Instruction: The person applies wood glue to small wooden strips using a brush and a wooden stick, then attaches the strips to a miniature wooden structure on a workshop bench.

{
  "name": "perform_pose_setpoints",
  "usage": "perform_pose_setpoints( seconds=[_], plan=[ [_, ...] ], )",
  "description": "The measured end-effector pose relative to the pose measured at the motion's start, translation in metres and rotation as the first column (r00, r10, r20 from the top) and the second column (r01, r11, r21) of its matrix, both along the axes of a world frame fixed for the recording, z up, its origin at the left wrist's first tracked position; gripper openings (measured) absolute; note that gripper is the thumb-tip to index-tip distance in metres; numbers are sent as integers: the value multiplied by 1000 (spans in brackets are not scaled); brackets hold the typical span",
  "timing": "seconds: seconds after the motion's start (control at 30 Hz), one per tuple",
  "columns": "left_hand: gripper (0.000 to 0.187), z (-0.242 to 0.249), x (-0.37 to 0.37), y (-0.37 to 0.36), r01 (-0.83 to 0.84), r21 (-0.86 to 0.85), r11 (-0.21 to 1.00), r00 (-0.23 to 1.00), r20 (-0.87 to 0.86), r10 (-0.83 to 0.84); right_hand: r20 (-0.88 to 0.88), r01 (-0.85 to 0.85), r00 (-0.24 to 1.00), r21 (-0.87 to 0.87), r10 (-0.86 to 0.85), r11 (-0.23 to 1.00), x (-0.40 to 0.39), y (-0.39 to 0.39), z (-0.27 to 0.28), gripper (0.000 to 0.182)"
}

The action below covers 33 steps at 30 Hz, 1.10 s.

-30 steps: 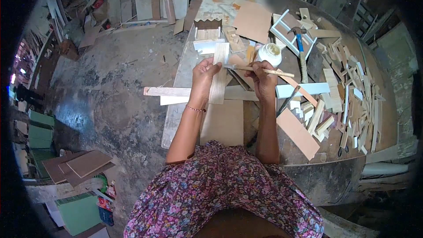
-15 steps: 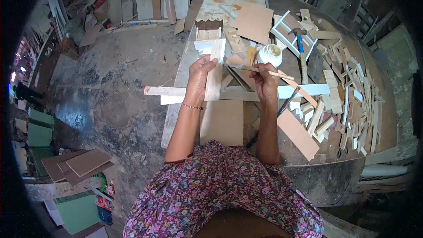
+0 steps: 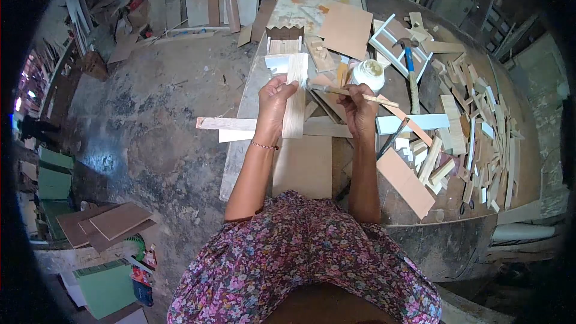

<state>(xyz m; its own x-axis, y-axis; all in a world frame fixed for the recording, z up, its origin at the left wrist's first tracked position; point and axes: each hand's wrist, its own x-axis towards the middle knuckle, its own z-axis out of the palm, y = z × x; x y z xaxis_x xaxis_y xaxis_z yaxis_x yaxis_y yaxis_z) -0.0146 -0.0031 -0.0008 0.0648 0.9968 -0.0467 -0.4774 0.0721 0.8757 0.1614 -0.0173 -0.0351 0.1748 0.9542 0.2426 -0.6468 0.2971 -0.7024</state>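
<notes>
Between the thumb and fingers of my left hand [image 3: 277, 99] is a pale wooden board [image 3: 294, 117], held lengthwise away from me. Its far end overlaps a small white-edged piece [image 3: 276, 64] in this view. My right hand [image 3: 360, 108] grips a brush [image 3: 381, 101] by its thin wooden handle, pointing left. The bristle end lies close to the board's right edge. Just beyond my right hand stands an open white jar [image 3: 368, 76] with pale, creamy stuff inside.
A blue-handled hammer [image 3: 410, 63] lies across a white frame [image 3: 393, 41] to the right. Heaps of wood offcuts [image 3: 480, 126] cover the right side of the table. A brown-and-wood small assembly [image 3: 284, 41] sits at the back, beside a flat tan panel [image 3: 346, 29].
My left hand and the board have shifted slightly to the right. The brush has moved only a little, its bristle end staying near the board.
</notes>
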Motion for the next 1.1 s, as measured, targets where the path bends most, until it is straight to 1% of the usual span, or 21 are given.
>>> perform_pose_setpoints(
  seconds=[0.07, 0.2, 0.27, 0.37, 0.5, 0.57, 0.7, 0.8, 0.87, 0.97, 1.1],
  plan=[
    [20, -2, 2, 1, -52, 42, 998, 995, -88, 56, 80, 27, 996, 10, -28, 1000, -3, -1, 8, 14],
    [20, -3, 5, 1, -108, 105, 989, 976, -177, 126, 205, 75, 976, 22, -78, 997, -7, -3, 18, 13],
    [19, 0, 5, 0, -117, 106, 987, 967, -213, 138, 238, 92, 967, 1, -89, 996, -9, -2, 17, 13],
    [18, -2, 4, 1, -128, 151, 980, 951, -263, 164, 266, 103, 959, -19, -94, 995, -11, -2, 18, 12],
    [18, -5, 3, 0, -125, 160, 979, 944, -283, 167, 333, 143, 935, -47, -120, 989, -11, -2, 17, 10],
    [18, -5, 3, 0, -124, 150, 981, 946, -281, 162, 318, 149, 939, -19, -135, 989, -7, -3, 17, 10],
    [19, -6, 4, 1, -99, 92, 991, 976, -183, 114, 235, 139, 963, -9, -133, 990, -3, -1, 14, 11],
    [19, -6, 5, 0, -80, 49, 996, 987, -133, 86, 225, 116, 968, -9, -111, 993, -7, -2, 14, 10],
    [19, 0, 7, -3, -72, 23, 997, 993, -94, 73, 201, 103, 975, -36, -94, 994, -9, 0, 9, 10],
    [18, -5, 4, 0, -51, 21, 998, 998, -46, 52, 187, 88, 980, -78, -72, 993, -9, -1, 9, 11],
    [17, -8, 2, 2, -51, 15, 999, 998, -48, 51, 143, 28, 990, -87, -16, 996, -5, -4, 8, 12]
  ],
)
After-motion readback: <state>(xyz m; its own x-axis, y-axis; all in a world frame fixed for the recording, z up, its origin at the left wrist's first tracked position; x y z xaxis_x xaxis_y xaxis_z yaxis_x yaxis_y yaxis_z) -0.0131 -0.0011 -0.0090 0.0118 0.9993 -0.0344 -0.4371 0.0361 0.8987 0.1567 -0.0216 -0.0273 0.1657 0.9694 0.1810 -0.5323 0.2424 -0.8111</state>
